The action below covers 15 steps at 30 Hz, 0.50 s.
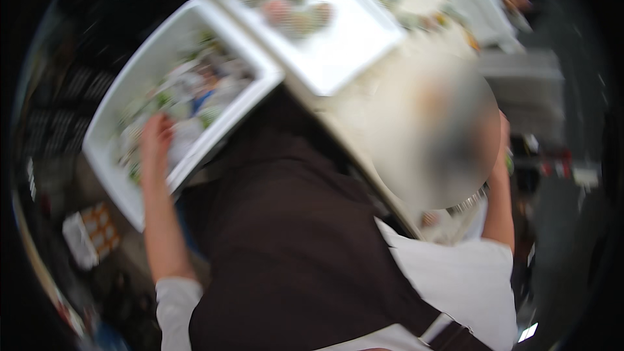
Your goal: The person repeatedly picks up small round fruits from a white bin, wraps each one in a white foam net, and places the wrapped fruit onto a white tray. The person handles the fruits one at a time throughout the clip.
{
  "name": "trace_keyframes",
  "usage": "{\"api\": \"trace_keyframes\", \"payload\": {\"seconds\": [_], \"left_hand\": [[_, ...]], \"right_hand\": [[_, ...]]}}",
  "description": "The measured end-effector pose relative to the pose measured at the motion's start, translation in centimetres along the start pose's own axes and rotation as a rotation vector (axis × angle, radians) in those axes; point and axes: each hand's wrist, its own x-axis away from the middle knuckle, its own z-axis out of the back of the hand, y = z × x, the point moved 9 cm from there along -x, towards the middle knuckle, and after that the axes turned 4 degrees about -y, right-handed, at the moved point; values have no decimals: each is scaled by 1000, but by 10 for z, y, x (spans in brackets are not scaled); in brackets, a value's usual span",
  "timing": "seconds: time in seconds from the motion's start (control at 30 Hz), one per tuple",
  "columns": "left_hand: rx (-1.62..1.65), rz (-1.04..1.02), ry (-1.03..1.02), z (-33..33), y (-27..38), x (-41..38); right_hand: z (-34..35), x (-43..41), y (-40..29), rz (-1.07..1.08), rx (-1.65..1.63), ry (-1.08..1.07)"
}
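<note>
My left hand (157, 131) hangs over a white plastic bin (124, 90), just above loose waste (195, 87) of crumpled film, wrappers and green scraps. Its fingers look bent, but motion blur hides whether anything is between them. On the far right, part of my right hand (503, 129) shows at the rim of a round blurred patch. That patch covers the fingers and whatever they touch. The hand is over or beside the pale worktable (341, 122); its exact contact cannot be told.
A white tray (351, 53) on the table holds several round, fruit-like items (292, 7). More small items (424, 19) lie behind it. A grey bin (526, 87) stands beyond the table at right. An orange-and-white box (92, 234) sits low at left. A dark apron (282, 234) covers my front.
</note>
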Motion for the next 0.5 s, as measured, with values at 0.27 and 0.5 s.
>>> {"api": "trace_keyframes", "payload": {"seconds": [0.27, 0.5], "left_hand": [[60, -131, 203, 11, 19, 11], [109, -277, 400, 26, 36, 27]], "right_hand": [[-23, -29, -173, 588, -575, 152], [-86, -9, -442, 916, -1095, -291]]}}
